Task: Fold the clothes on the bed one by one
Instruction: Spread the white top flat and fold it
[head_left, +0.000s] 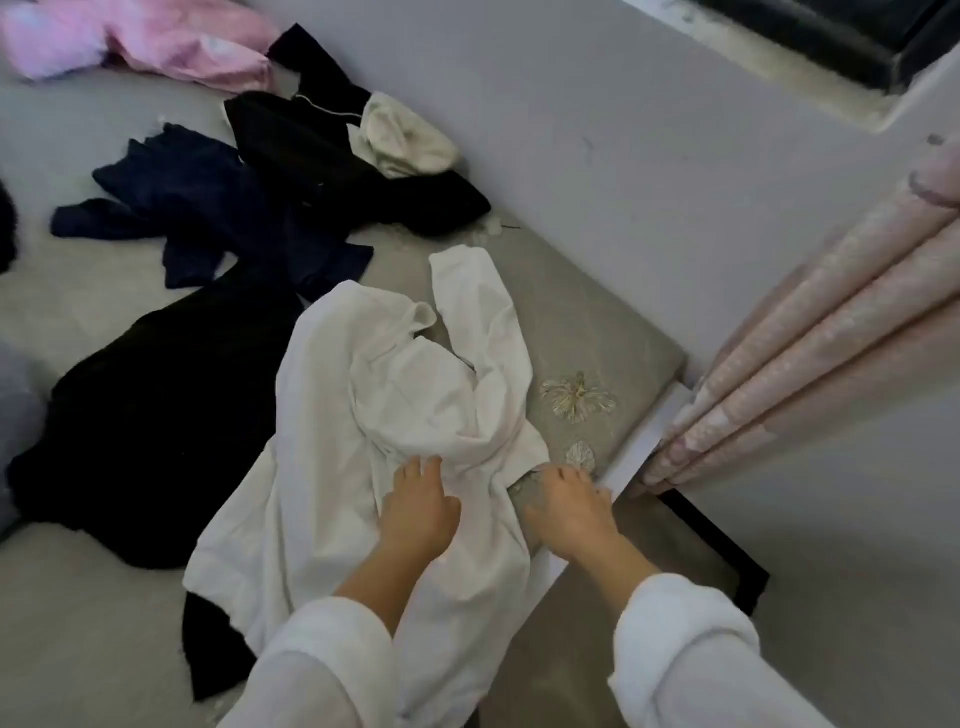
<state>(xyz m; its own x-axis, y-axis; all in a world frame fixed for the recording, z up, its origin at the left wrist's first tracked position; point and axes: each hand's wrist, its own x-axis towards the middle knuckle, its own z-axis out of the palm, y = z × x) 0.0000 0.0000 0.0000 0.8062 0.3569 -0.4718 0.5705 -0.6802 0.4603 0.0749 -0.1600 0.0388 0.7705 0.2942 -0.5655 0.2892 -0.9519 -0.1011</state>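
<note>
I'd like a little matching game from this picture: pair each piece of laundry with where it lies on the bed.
Things: 1 white shirt, 2 pink garment, 3 cream garment, 4 navy garment.
Places: A far left corner; B on a black garment by the wall; C under the left hand; D left of that black garment.
Pairs: 1-C, 2-A, 3-B, 4-D.

The white shirt (363, 395) was of thin, smooth, matt cloth, much creased. The pink garment (140, 41) looked fluffy, the black garment (156, 415) dull and soft. The grey bed cover (597, 332) was woven cloth with slightly shiny embroidered flowers (576, 397). The pink curtain (805, 353) had a faint sheen. The sleeves (685, 649) were fleecy.
</note>
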